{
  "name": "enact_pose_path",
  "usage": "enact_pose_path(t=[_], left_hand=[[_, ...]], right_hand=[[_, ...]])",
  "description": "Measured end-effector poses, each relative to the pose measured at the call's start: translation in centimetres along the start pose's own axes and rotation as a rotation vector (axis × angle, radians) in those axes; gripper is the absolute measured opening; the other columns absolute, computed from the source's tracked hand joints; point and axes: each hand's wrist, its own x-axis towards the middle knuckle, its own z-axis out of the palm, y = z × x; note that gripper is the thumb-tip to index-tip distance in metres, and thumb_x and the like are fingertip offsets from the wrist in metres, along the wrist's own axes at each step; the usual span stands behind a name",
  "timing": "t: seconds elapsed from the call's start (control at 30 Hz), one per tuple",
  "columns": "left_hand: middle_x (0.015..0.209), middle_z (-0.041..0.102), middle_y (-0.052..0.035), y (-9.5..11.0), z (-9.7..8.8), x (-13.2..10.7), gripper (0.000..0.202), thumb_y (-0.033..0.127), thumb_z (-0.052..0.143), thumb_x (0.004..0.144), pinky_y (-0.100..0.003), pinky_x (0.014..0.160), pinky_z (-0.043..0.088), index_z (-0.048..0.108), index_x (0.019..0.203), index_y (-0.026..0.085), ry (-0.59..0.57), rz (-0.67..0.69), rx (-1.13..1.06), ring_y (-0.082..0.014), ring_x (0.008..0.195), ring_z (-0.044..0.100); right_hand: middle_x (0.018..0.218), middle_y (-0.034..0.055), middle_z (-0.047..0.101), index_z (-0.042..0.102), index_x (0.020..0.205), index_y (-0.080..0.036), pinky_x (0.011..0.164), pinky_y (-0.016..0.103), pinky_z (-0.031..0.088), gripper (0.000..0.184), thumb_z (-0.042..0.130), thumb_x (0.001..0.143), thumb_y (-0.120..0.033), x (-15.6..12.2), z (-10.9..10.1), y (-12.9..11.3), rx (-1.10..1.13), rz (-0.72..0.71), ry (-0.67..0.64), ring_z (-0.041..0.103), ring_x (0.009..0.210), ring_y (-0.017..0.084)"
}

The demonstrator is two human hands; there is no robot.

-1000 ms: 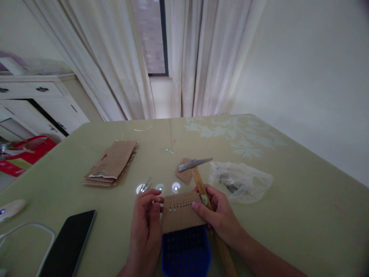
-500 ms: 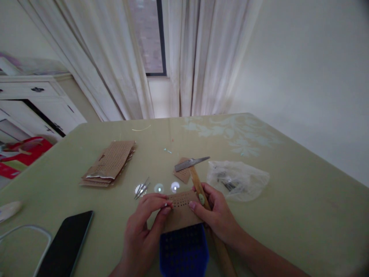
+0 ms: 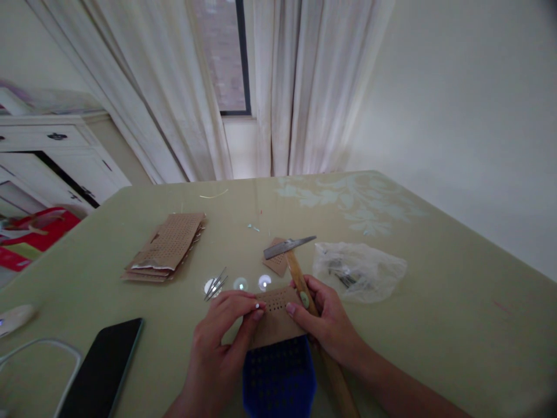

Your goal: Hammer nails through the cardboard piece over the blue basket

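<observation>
A brown perforated cardboard piece (image 3: 278, 322) lies over a blue perforated block (image 3: 279, 377) at the near table edge. My left hand (image 3: 221, 342) pinches a small nail at the cardboard's left holes, fingers closed. My right hand (image 3: 328, 322) grips the wooden handle of a hammer (image 3: 300, 284) and also presses the cardboard's right edge. The hammer's metal head (image 3: 288, 246) points away from me, over a small cardboard scrap (image 3: 277, 266).
A stack of perforated cardboard (image 3: 165, 247) lies far left. Loose nails (image 3: 215, 284) rest near it, and a clear plastic bag of nails (image 3: 359, 270) lies right. A black phone (image 3: 104, 371), a white cable and a white device (image 3: 15, 318) sit at the near left. White drawers stand beyond.
My left hand moved from the cardboard's left edge up onto its holes, pinching a nail there. The right hand and hammer stayed nearly still.
</observation>
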Motion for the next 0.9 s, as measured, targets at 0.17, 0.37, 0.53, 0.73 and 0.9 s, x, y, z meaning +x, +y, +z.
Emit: enact_pose_path(t=[0.17, 0.37, 0.53, 0.73, 0.9], left_hand=[[0.095, 0.083, -0.0007, 0.3, -0.1, 0.3, 0.013, 0.017, 0.072, 0.098, -0.037, 0.087, 0.060, 0.077, 0.098, 0.029, -0.051, 0.065, 0.037, -0.0218, 0.089, 0.076], [0.092, 0.083, -0.0033, 0.8, -0.2, 0.8, 0.010, 0.020, 0.071, 0.100, -0.037, 0.080, 0.060, 0.078, 0.099, 0.027, -0.075, 0.124, 0.080, -0.0225, 0.083, 0.076], [0.098, 0.083, -0.0057, 0.8, -0.2, 0.9, 0.014, 0.021, 0.068, 0.102, -0.038, 0.088, 0.064, 0.081, 0.103, 0.027, -0.079, 0.103, 0.056, -0.0243, 0.094, 0.078], [0.100, 0.083, -0.0065, 0.9, -0.1, 1.2, 0.018, 0.018, 0.067, 0.100, -0.035, 0.082, 0.064, 0.082, 0.105, 0.027, -0.094, 0.111, 0.020, -0.0239, 0.092, 0.078], [0.099, 0.082, -0.0067, 0.7, 0.1, 1.0, 0.021, 0.017, 0.065, 0.101, -0.035, 0.082, 0.064, 0.082, 0.106, 0.027, -0.109, 0.085, 0.017, -0.0234, 0.091, 0.076]], right_hand=[[0.082, -0.0012, 0.065, 0.070, 0.111, -0.020, 0.058, 0.023, 0.052, 0.040, 0.077, 0.094, -0.056, 0.3, -0.2, 0.0, -0.028, -0.005, 0.007, 0.061, 0.066, 0.015], [0.068, -0.0063, 0.053, 0.069, 0.114, -0.019, 0.036, 0.019, 0.035, 0.045, 0.057, 0.106, -0.062, 0.0, -2.7, -2.9, -0.215, -0.086, 0.052, 0.042, 0.040, 0.007], [0.050, -0.0063, 0.051, 0.067, 0.089, -0.022, 0.041, 0.022, 0.036, 0.039, 0.053, 0.111, -0.051, -3.1, -4.3, -9.4, -0.649, -0.084, -0.184, 0.044, 0.037, 0.010], [0.060, 0.0007, 0.065, 0.071, 0.092, -0.027, 0.054, 0.030, 0.044, 0.029, 0.056, 0.111, -0.043, -6.2, -2.9, -13.1, -0.912, -0.195, -0.186, 0.060, 0.054, 0.019], [0.083, 0.0056, 0.078, 0.075, 0.098, -0.027, 0.068, 0.034, 0.051, 0.025, 0.056, 0.110, -0.039, -6.5, -2.3, -12.7, -1.052, -0.260, -0.183, 0.071, 0.072, 0.024]])
